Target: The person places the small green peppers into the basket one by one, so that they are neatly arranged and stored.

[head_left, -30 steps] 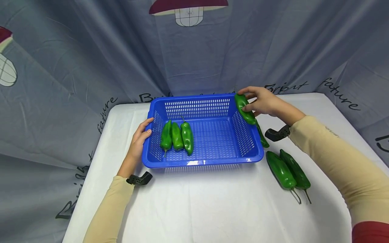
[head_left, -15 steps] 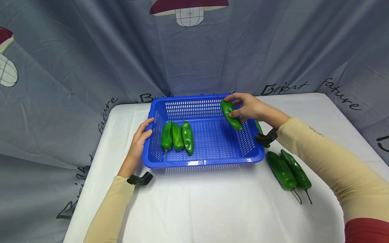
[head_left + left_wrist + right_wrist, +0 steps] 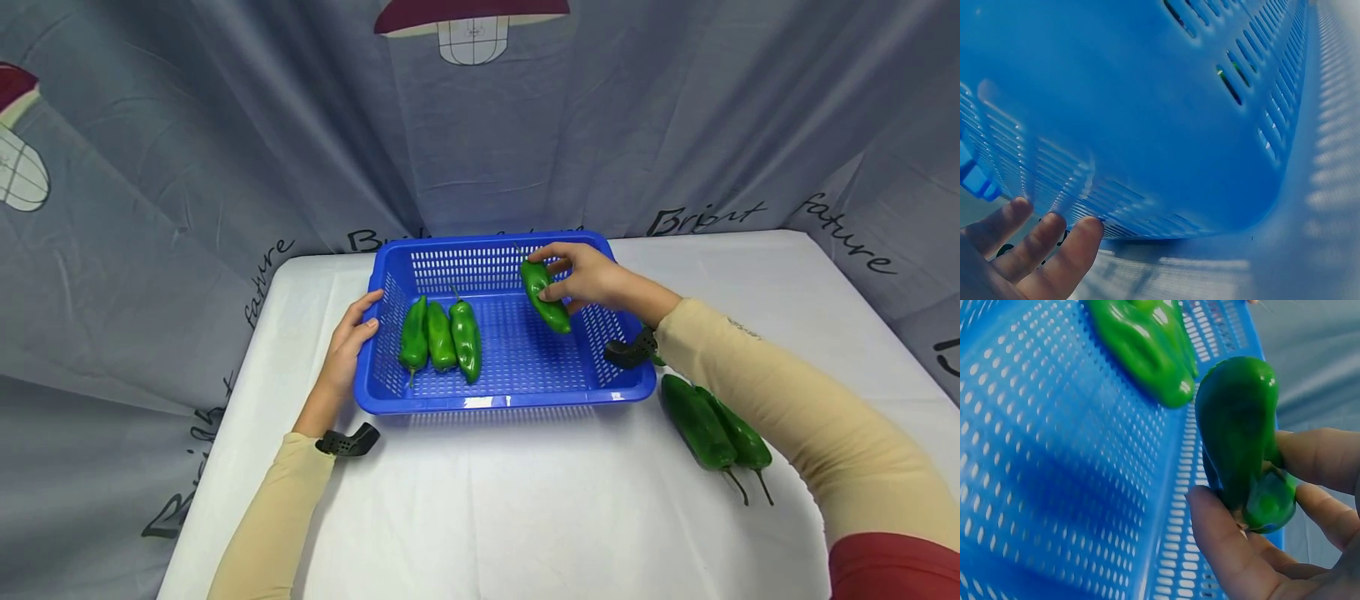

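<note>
A blue plastic basket (image 3: 506, 401) with slotted walls stands on the table. My left hand (image 3: 344, 354) rests at its left side, with thumb and index fingertip at the rim. In the left wrist view, three extended fingers (image 3: 1079, 250) lie against the outer wall. Inside the basket, three green peppers (image 3: 441, 337) lie side by side near the left end. My right hand (image 3: 588, 278) holds another green pepper (image 3: 546, 298) above the basket floor, tilted, between thumb and fingers. In the right wrist view, this pepper (image 3: 1235, 419) appears end-on, apart from those lying in the basket.
Two dark green peppers (image 3: 697, 421) lie on the white cloth (image 3: 525, 500) to the right of the basket. One more shows slightly at the basket's right wall, mostly hidden by the right wrist camera (image 3: 630, 350). A grey curtain (image 3: 480, 150) hangs behind the table.
My right hand has carried the green pepper from over the basket's right rim leftward and inward above the basket floor. The left hand and the three peppers inside stay in place.
</note>
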`<state>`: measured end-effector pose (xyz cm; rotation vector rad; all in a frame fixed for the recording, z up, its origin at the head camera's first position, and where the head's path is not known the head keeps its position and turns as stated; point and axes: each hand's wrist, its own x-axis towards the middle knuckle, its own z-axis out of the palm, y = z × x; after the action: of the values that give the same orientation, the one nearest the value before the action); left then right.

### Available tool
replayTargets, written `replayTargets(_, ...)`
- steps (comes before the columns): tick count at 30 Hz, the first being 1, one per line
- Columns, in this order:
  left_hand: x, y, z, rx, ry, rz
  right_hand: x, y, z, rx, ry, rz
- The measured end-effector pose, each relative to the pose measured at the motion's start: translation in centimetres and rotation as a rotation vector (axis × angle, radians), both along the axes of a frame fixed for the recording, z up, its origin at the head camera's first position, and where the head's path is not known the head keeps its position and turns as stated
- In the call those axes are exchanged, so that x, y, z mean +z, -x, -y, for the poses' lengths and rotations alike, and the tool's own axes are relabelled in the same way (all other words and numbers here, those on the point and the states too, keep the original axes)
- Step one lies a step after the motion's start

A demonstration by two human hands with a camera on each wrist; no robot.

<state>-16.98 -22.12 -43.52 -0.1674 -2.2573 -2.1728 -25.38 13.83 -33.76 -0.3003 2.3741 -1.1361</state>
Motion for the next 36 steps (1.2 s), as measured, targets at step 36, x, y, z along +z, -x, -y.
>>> replayTargets(36,0.0,0.3,-0.1,0.020,-0.018,0.002,-5.5,-0.5,6.9,-0.032,0.049,0.121)
